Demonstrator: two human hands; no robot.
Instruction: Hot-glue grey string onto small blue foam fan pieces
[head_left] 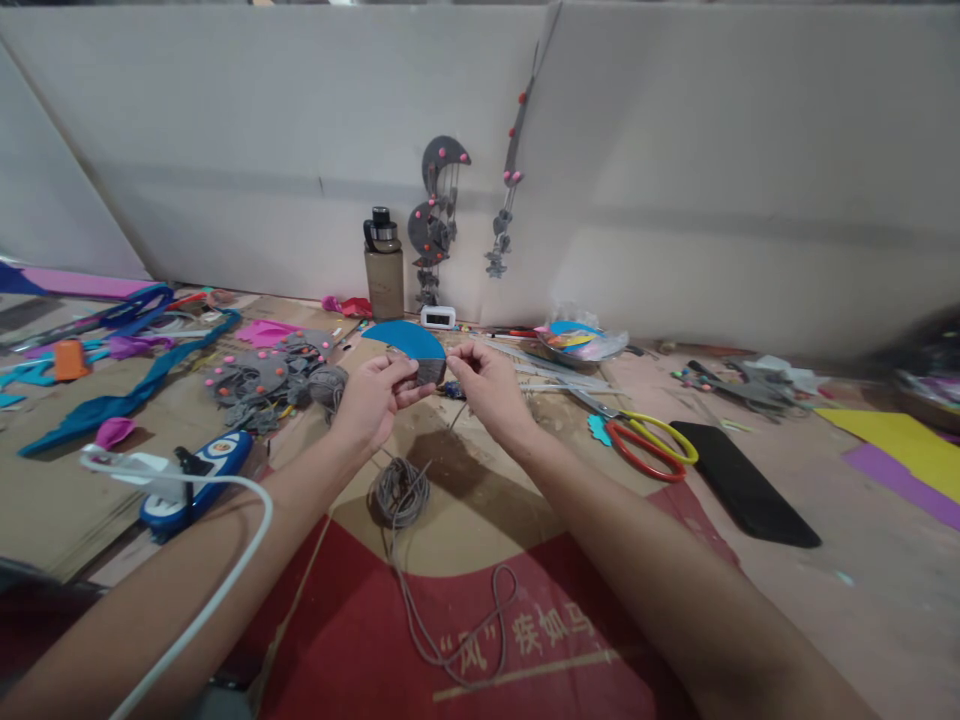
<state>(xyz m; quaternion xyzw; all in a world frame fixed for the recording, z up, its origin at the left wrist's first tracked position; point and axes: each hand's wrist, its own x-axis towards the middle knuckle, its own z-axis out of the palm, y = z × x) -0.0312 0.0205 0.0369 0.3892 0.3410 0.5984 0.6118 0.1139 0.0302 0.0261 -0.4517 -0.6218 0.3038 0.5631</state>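
My left hand [379,395] grips a blue crescent-shaped piece [403,338] between thumb and fingers, held up above the table. Its right end looks covered by rows of grey cord [430,372]. Close beside that end, the fingertips of my right hand [484,380] are pinched together on the cord; a thin strand hangs below them. Under my hands lies a loose ball of grey cord [402,492], and a long loop trails from it toward me. Grey moon-shaped hangings with pink and orange dots [442,160] hang on the wall behind.
To the right lie scissors [651,445] with red and yellow handles and a black phone [742,480]. A blue power strip [199,485] with a white cable sits left, near grey dotted pieces [262,375]. A bottle [385,270] stands at the back, beside a small white clock [438,317].
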